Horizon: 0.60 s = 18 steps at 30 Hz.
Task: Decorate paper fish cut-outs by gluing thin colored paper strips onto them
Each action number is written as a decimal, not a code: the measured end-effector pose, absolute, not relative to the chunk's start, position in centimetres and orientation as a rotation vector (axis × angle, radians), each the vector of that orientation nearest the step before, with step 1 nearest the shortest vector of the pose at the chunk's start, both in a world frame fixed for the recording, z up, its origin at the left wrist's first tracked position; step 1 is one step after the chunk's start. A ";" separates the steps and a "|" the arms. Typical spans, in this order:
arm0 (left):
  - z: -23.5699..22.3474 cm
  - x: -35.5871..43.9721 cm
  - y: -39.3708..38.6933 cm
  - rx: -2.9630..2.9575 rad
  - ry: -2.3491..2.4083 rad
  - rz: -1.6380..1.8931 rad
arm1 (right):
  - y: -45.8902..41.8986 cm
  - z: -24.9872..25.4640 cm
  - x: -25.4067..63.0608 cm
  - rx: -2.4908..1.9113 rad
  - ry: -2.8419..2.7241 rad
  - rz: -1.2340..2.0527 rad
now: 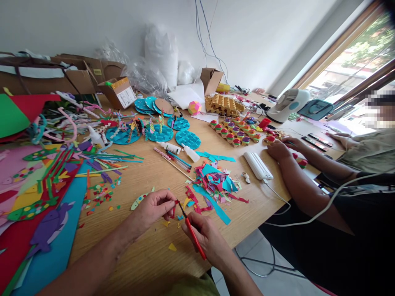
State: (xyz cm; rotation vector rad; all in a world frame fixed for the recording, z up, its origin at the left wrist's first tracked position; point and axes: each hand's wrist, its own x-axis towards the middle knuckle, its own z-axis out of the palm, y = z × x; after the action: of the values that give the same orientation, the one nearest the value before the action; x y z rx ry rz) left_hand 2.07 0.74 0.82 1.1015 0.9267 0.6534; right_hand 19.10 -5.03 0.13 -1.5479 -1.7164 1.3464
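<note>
Pale wall (92, 24) fills the top of the frame, behind a wooden table (169, 263). At lower centre, my right hand (207, 235) is wrapped around red-handled scissors (195, 238), their blades pointing up and left towards my left hand (156, 204), which pinches a small red scrap (173, 211). Right of centre lies a heap of coloured cuttings (212, 181); a purple fish cut-out (49, 226) rests at lower left.

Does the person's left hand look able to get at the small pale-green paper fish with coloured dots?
Probably yes: the fish lies on the wooden table beside the left hand, with nothing visible between, though that hand pinches a small red paper scrap.
</note>
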 end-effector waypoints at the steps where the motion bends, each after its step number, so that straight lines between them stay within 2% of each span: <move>1: 0.8 2.1 0.8 1.098 0.928 0.654 | -5.0 0.1 19.1 -1.552 -1.720 1.343; 18: 0.9 2.0 0.6 1.089 0.916 0.662 | -5.0 0.6 19.0 -1.523 -1.786 1.381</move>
State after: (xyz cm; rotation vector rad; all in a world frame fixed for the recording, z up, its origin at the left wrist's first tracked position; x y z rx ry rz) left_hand 2.03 0.61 0.87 1.0889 0.9161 0.6620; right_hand 18.99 -4.95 0.63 -1.5226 -1.7865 1.3814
